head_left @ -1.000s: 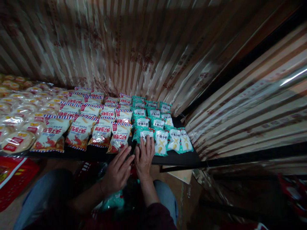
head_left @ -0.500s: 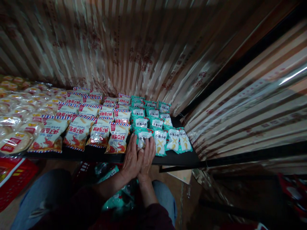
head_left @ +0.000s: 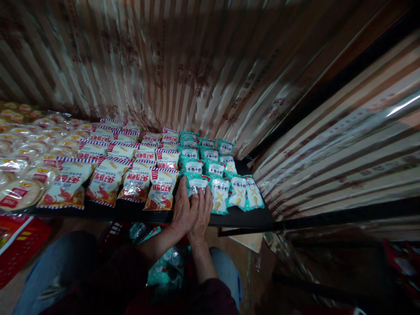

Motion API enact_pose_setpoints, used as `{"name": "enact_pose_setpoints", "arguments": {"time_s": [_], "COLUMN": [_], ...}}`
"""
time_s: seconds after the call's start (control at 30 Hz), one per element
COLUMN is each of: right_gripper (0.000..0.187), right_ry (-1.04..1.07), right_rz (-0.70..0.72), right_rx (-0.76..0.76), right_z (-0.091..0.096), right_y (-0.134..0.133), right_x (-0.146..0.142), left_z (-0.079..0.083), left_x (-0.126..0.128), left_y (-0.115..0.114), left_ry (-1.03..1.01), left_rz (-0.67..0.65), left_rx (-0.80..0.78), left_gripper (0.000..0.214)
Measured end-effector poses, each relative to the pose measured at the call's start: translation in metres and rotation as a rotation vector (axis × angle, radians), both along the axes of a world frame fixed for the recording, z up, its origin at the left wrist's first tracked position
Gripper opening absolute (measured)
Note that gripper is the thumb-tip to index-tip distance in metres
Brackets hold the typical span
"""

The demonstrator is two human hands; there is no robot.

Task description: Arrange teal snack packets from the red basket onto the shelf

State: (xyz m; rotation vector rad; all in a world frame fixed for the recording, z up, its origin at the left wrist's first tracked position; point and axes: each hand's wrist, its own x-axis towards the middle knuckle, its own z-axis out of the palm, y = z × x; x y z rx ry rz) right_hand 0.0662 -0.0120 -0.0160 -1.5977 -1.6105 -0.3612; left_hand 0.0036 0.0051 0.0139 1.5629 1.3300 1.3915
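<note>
- The front teal packet (head_left: 197,180) is lying on the black shelf (head_left: 244,217), close to the near edge; the step is probably aligning it.
- Left hand (head_left: 184,212) and right hand (head_left: 202,212) are pressing together at its near side; whether either is pinching, I cannot tell.
- The next move is likely calling for light pressure: red-and-white packet (head_left: 163,188) left, second teal packet (head_left: 219,194) right, open room lying nearward.

"Far left, what have we got?"
"Clear-wrapped round snacks (head_left: 20,194), packed tight, and below them a red basket (head_left: 28,251)!"
"Next along?"
"White-and-orange packets (head_left: 106,181) with striped edges, row upon row!"
"And behind?"
"Brown-striped sheeting (head_left: 177,65), gleaming, with a black beam (head_left: 328,85) slanting at the right!"
</note>
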Motion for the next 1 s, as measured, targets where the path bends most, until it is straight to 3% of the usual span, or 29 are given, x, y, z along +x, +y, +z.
{"name": "enact_pose_setpoints", "arguments": {"time_s": [0.73,1.0], "right_gripper": [0.054,0.053], "right_ry": [0.105,0.099], "right_rz": [0.163,0.114], "right_rx": [-0.066,-0.031], "right_z": [0.002,0.008], "right_y": [0.001,-0.003], "right_x": [0.011,0.016], "left_z": [-0.011,-0.004], "left_x": [0.001,0.004], "left_y": [0.000,-0.005], "left_ry": [0.115,0.068], "left_rz": [0.006,0.009], "left_rx": [0.067,0.034], "left_gripper": [0.058,0.056]}}
